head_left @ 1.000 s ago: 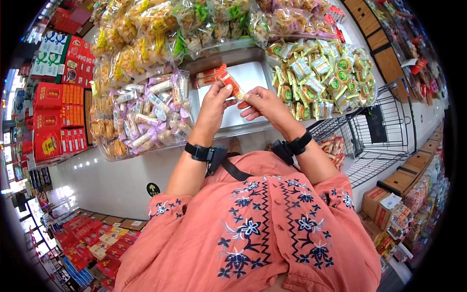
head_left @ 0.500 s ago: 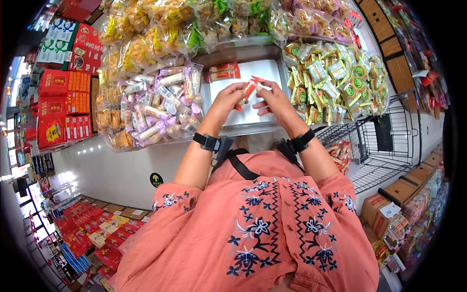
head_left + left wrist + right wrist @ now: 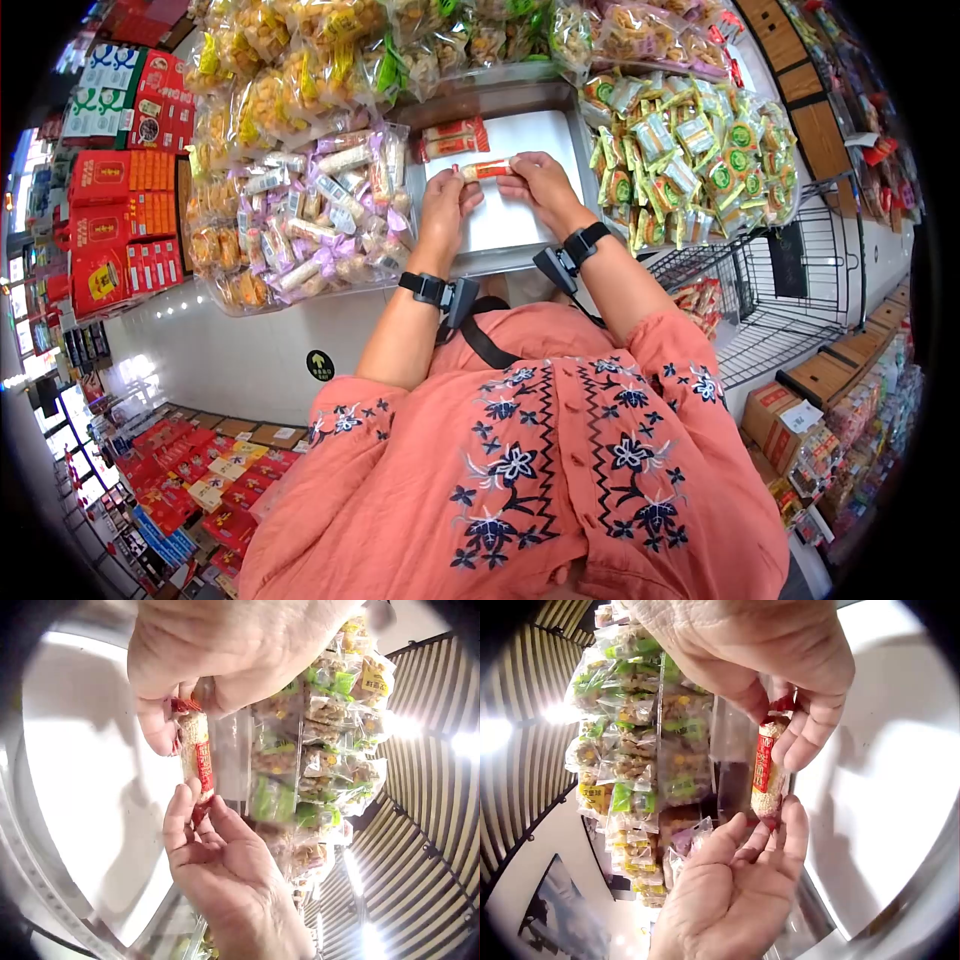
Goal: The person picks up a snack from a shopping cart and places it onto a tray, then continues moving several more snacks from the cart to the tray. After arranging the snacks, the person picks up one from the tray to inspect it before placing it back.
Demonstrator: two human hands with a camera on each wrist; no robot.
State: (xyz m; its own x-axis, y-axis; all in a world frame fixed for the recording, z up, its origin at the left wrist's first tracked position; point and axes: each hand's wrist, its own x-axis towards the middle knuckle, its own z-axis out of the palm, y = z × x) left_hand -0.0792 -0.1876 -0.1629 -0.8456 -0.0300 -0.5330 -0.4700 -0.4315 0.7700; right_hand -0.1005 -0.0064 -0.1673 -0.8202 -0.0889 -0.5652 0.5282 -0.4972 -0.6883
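Observation:
A sesame-coated snack stick in a clear wrapper with red ends [image 3: 487, 170] is held level between both hands over a white-bottomed tray [image 3: 520, 235]. My left hand [image 3: 447, 205] pinches one twisted end; in the left wrist view that red end shows between thumb and fingers. The other end is pinched by my right hand [image 3: 545, 190], fingers curled beneath. A red label with printed characters runs along the stick [image 3: 769, 769] in the right wrist view. Beyond the hands, a few similar red-wrapped sticks [image 3: 452, 138] lie in the tray's far left corner.
Left of the tray are heaped purple-and-white wrapped snacks [image 3: 320, 215]; to its right, a pile of green-and-yellow packets [image 3: 690, 165]. Bagged snacks [image 3: 330, 60] rise behind. A wire shopping cart [image 3: 775, 300] stands at the right, with red gift boxes [image 3: 100, 230] stacked at the left.
The stick has turned from slanted, through steeply tilted, to lying level across the hands. The right hand has shifted from beside it to its right end; the left is at its left end.

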